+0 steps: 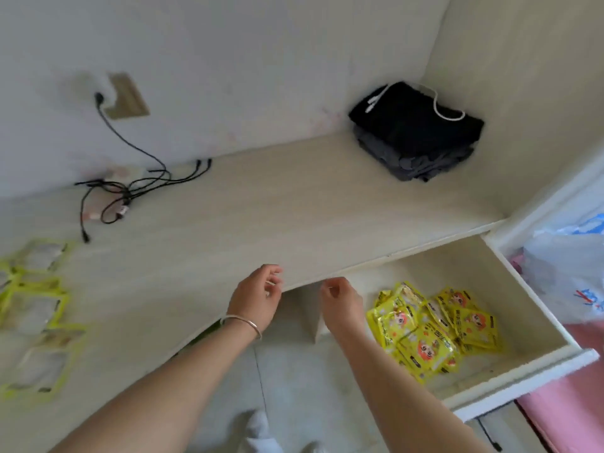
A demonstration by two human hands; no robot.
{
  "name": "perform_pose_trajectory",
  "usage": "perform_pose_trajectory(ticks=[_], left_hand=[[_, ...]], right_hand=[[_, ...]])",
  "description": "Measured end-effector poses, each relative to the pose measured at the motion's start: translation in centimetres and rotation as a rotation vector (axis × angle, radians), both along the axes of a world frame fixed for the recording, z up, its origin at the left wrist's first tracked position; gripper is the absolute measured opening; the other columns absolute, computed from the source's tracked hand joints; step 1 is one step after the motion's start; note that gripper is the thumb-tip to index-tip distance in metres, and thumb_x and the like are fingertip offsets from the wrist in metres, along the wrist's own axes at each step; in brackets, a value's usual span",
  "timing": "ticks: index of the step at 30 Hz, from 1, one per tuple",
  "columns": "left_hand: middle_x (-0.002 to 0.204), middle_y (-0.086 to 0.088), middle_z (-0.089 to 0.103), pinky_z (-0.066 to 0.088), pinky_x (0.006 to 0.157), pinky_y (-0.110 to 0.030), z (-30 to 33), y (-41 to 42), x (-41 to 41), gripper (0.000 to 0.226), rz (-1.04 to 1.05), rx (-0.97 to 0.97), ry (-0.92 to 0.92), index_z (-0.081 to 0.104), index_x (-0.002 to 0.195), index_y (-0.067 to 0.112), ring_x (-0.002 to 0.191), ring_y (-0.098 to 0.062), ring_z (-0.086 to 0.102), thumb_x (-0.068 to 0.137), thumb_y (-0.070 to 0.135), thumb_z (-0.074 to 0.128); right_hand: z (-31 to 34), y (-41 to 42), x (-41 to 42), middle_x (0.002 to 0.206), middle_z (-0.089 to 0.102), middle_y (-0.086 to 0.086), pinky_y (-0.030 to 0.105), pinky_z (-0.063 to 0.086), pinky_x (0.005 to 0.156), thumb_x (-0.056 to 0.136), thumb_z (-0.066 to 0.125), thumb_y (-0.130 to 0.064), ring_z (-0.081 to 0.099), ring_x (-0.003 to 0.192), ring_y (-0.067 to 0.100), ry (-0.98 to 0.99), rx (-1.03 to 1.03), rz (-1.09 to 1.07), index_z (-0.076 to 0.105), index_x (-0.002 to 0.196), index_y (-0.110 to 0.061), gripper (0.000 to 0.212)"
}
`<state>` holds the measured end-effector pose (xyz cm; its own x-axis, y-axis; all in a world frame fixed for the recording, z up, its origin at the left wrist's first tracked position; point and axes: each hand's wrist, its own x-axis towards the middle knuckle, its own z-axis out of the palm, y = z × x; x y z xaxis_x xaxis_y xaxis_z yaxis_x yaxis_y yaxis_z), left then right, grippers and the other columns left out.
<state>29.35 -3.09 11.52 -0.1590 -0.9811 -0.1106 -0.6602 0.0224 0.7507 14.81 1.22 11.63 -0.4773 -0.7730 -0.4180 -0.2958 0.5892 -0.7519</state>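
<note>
- At the front edge of the tabletop (pixel 261 207), my left hand (pixel 258 295) hovers with its fingers loosely curled and holds nothing; a bangle (pixel 242 322) sits on the wrist
- Just beside it, my right hand (pixel 340 299) hangs below that edge, fingers loosely bent and empty too
- To the right of my hands, the drawer (pixel 523 380) stands pulled out, and a heap of yellow packets (pixel 434 328) lies inside, near my right hand but not touching it
- On the tabletop, folded dark clothes (pixel 415 135) fill the far right corner, black cables (pixel 130 191) tangle at the far left, and green-edged packets (pixel 32 305) lie along the left
</note>
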Motion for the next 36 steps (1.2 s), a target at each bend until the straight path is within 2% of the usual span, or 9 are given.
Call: perform_pose_trajectory(ticks=[2, 6, 11, 14, 17, 24, 29, 33, 36], left_hand=[[0.085, 0.006, 0.063, 0.051, 0.084, -0.029, 1.1, 0.6, 5.2, 0.025, 0.123, -0.003, -0.004, 0.063, 0.107, 0.017, 0.076, -0.015, 0.061, 0.085, 0.007, 0.056], [0.082, 0.006, 0.065, 0.051, 0.085, -0.030, 2.1, 2.3, 15.8, 0.022, 0.334, -0.019, -0.036, 0.065, 0.104, 0.018, 0.077, -0.017, 0.062, 0.085, 0.009, 0.057], [0.091, -0.006, 0.071, 0.051, 0.084, -0.031, 2.3, 5.1, 27.5, 0.021, 0.485, -0.014, -0.039, 0.066, 0.104, 0.013, 0.080, -0.022, 0.064, 0.085, 0.007, 0.058], [0.096, -0.005, 0.071, 0.051, 0.087, -0.032, 2.2, 6.7, 33.9, 0.021, 0.551, 0.017, -0.036, 0.067, 0.104, 0.016, 0.089, -0.023, 0.066, 0.086, 0.011, 0.059], [0.096, -0.003, 0.069, 0.050, 0.088, -0.032, 1.9, 8.3, 39.4, 0.021, 0.621, 0.039, -0.018, 0.065, 0.106, 0.018, 0.091, -0.022, 0.065, 0.087, 0.013, 0.057], [0.098, 0.000, 0.070, 0.050, 0.089, -0.035, 0.8, 9.9, 47.6, 0.024, 0.742, 0.096, -0.032, 0.064, 0.109, 0.021, 0.094, -0.020, 0.065, 0.089, 0.016, 0.052], [0.117, -0.005, 0.059, 0.047, 0.094, -0.037, -0.9, 8.0, 50.8, 0.025, 0.786, 0.142, -0.087, 0.062, 0.112, 0.019, 0.108, -0.023, 0.059, 0.088, 0.017, 0.056], [0.136, -0.001, 0.044, 0.038, 0.103, -0.035, -2.2, 5.9, 52.3, 0.042, 0.782, 0.245, -0.260, 0.054, 0.124, 0.025, 0.127, -0.024, 0.038, 0.083, 0.023, 0.060], [0.147, 0.005, 0.032, 0.033, 0.109, -0.034, -2.8, 4.9, 53.0, 0.059, 0.699, 0.317, -0.442, 0.041, 0.134, 0.030, 0.135, -0.022, 0.028, 0.079, 0.031, 0.062]], right_hand=[[0.9, -0.7, 4.1, 0.109, 0.068, 0.005, 0.029, 0.045, 0.079, 0.093, 0.046, -0.021, 0.060, 0.104, 0.027, -0.005, -0.001, 0.124, 0.063, 0.110, -0.015, 0.025], [1.7, -2.0, 12.7, 0.108, 0.068, 0.002, 0.026, 0.044, 0.073, 0.092, 0.044, -0.017, 0.060, 0.093, 0.020, -0.046, -0.017, 0.324, 0.063, 0.110, -0.016, 0.026], [1.5, -1.9, 23.6, 0.102, 0.070, 0.004, 0.030, 0.049, 0.073, 0.089, 0.045, -0.013, 0.064, 0.092, 0.022, -0.064, 0.009, 0.451, 0.064, 0.101, -0.019, 0.023], [1.0, -1.7, 29.9, 0.100, 0.070, 0.004, 0.032, 0.053, 0.075, 0.089, 0.045, -0.014, 0.066, 0.092, 0.024, -0.051, 0.015, 0.517, 0.065, 0.099, -0.021, 0.023], [0.8, -1.7, 35.7, 0.100, 0.070, 0.005, 0.029, 0.051, 0.068, 0.088, 0.046, -0.017, 0.066, 0.090, 0.025, -0.021, 0.018, 0.584, 0.066, 0.101, -0.020, 0.024], [0.5, -2.8, 45.6, 0.089, 0.067, 0.001, 0.035, 0.053, 0.082, 0.087, 0.050, -0.015, 0.064, 0.089, 0.023, 0.016, -0.012, 0.724, 0.065, 0.093, -0.021, 0.017], [0.0, -6.6, 48.5, 0.105, 0.064, 0.000, 0.033, 0.050, 0.081, 0.085, 0.052, -0.012, 0.059, 0.093, 0.020, 0.144, -0.047, 0.807, 0.063, 0.111, -0.018, 0.028], [-1.3, -10.6, 49.3, 0.125, 0.053, 0.005, 0.035, 0.042, 0.094, 0.084, 0.058, -0.014, 0.047, 0.119, 0.025, 0.330, -0.084, 0.902, 0.055, 0.121, -0.018, 0.038], [-1.8, -12.9, 49.7, 0.136, 0.044, 0.006, 0.036, 0.037, 0.101, 0.083, 0.062, -0.025, 0.038, 0.127, 0.026, 0.515, -0.047, 0.975, 0.045, 0.132, -0.022, 0.052]])
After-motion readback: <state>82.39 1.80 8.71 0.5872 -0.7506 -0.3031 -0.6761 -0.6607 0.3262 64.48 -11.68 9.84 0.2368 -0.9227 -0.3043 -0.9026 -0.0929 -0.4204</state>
